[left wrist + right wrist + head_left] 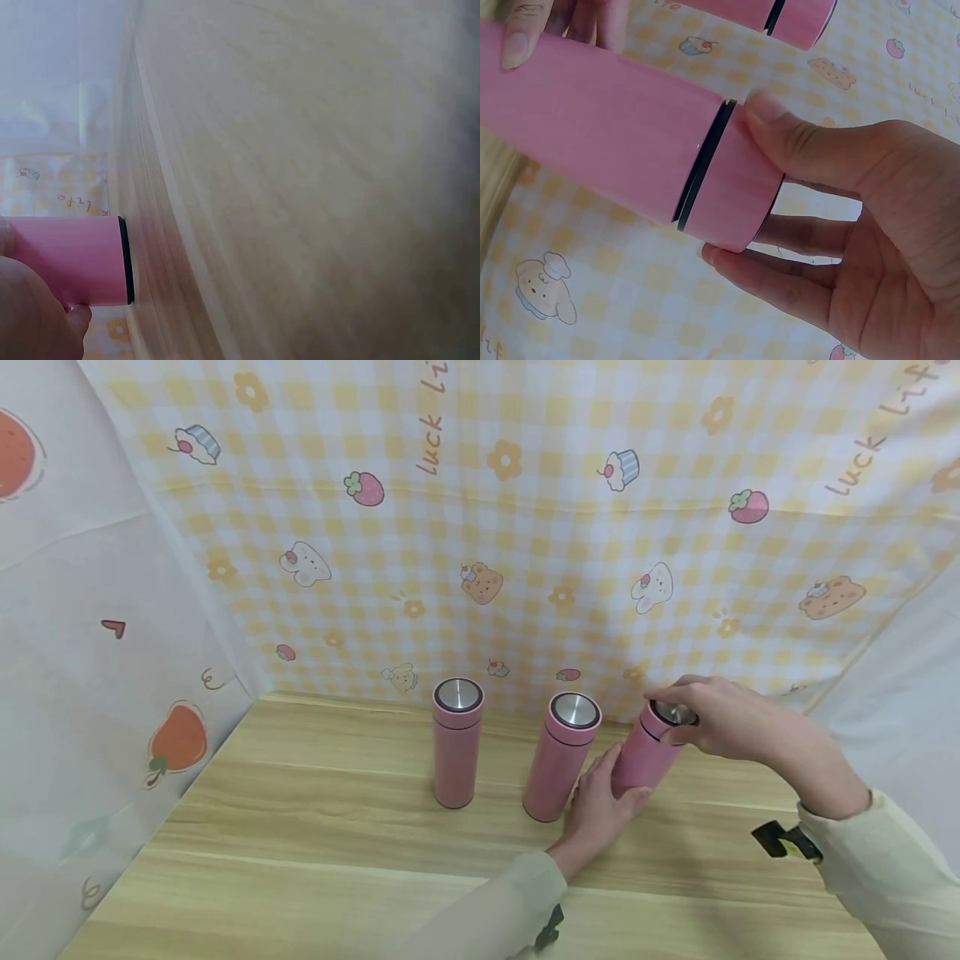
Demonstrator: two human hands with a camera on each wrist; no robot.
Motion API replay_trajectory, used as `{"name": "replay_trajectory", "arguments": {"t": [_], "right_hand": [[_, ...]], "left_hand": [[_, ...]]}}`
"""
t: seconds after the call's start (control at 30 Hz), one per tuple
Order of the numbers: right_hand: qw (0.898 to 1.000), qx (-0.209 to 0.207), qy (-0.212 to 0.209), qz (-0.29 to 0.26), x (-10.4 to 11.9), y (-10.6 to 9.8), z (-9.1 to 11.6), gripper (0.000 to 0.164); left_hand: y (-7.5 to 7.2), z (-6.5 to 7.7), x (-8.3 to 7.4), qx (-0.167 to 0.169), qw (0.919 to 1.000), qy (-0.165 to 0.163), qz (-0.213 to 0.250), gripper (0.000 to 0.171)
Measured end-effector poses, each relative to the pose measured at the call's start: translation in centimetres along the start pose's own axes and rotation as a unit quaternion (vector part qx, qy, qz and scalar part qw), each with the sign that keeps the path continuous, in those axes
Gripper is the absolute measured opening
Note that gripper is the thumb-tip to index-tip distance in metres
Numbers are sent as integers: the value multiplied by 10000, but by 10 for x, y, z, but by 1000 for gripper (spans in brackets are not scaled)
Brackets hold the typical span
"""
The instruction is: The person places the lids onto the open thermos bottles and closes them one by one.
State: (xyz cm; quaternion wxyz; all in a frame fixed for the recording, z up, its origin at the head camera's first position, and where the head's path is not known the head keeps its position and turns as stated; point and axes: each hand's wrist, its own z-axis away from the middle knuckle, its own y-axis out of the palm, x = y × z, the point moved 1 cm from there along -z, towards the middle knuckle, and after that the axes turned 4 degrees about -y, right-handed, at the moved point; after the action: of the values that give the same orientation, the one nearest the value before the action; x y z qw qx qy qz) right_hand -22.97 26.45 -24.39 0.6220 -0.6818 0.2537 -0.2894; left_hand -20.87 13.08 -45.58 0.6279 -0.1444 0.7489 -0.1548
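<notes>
The rightmost of three pink thermos bottles stands on the table between my two hands, leaning a little in the head view. My left hand grips its body low down, thumb on the near side. From above, my right hand holds its lid, with the thumb on one side and fingers on the other. A dark ring with a thin dark line shows between lid and body in the right wrist view. The thermos's black base is at the table surface; whether it touches I cannot tell.
A second pink thermos stands just left of my left hand, and a third farther left, both with lids on. Behind the wooden table hangs a yellow checked cloth. White cloth hangs at the left side.
</notes>
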Motion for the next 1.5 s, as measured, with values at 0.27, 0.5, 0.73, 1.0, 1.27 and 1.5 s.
{"name": "replay_trajectory", "arguments": {"t": [0.27,0.5,0.73,1.0,1.27,1.5], "right_hand": [[9998,-82,34,173,-2,2,1,56],[9992,-203,-324,135,-8,4,5,57],[9984,-274,-496,-49,-14,0,10,62],[9963,-206,-793,-268,-17,0,9,58],[9982,-126,-535,-253,-14,0,6,58],[9988,-104,-429,-211,-12,0,5,59]], "left_hand": [[-1,-1,-1,37,10000,-41,-32,69],[-3,-1,-2,197,9998,-17,1,70],[-4,-2,-3,270,9996,55,20,70],[-4,-2,-1,239,9997,5,75,70],[-4,-3,0,174,9996,33,218,69],[-4,-4,-1,235,9995,21,212,69]]}}
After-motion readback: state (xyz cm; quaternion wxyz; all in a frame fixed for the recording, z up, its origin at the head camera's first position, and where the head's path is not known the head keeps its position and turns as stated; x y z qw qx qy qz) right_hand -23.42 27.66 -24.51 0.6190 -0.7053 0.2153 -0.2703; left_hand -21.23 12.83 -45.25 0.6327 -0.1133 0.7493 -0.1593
